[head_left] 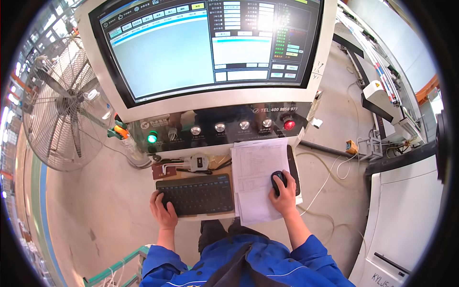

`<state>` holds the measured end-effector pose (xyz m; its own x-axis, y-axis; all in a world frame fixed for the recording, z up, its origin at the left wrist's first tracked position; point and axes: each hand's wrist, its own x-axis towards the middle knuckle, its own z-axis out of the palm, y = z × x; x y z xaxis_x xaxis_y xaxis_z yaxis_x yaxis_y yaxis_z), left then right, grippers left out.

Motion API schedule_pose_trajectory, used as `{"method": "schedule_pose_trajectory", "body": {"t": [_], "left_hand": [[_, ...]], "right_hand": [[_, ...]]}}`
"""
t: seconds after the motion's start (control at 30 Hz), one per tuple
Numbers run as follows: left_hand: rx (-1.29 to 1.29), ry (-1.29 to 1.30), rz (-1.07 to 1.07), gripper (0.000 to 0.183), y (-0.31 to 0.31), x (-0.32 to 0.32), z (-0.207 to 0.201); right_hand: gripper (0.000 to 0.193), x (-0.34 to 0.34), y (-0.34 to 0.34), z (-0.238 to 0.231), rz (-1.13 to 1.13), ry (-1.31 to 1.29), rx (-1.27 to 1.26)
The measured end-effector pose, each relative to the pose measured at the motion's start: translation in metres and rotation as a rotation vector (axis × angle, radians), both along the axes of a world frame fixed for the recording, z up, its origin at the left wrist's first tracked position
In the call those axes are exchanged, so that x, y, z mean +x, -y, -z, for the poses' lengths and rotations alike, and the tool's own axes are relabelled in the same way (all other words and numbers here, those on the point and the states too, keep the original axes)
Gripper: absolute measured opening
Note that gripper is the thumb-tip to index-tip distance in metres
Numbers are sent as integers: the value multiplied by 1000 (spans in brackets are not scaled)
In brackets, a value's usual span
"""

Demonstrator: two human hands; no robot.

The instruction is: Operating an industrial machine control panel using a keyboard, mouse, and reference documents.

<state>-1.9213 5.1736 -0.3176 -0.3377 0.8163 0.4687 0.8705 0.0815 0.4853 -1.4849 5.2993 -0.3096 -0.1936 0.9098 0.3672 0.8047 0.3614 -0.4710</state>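
Note:
My right hand is wrapped over a black computer mouse, which rests on a stack of printed paper sheets. At the front left corner of a black keyboard lies my left hand, its fingers apart and touching the keyboard's edge. Behind the keyboard are a tape measure and a hex key on the small shelf. Above the shelf stands a lit monitor showing tables and data fields.
Under the monitor, a black control panel carries a lit green button, several silver buttons and a red button. A large caged fan stands at left. Orange-handled tools hang beside the panel. A white machine cabinet and floor cables are at right.

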Motion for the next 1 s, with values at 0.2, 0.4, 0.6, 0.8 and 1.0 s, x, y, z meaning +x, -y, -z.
{"method": "schedule_pose_trajectory", "body": {"t": [0.2,0.4,0.6,0.8,1.0], "left_hand": [[16,-56,-32,39,-1,-1,3],[-27,-39,-28,39,0,-2,3],[-38,-49,-25,36,-1,-1,2],[-43,-41,-35,38,-1,-3,4],[-64,-44,-31,37,-1,-1,2]], "right_hand": [[58,0,-1,0,-14,4,-14],[58,0,-2,1,-10,5,-16],[58,0,-3,1,-15,8,-21],[58,1,-2,2,-20,19,-24],[58,-1,-2,-4,-22,1,-31]]}}
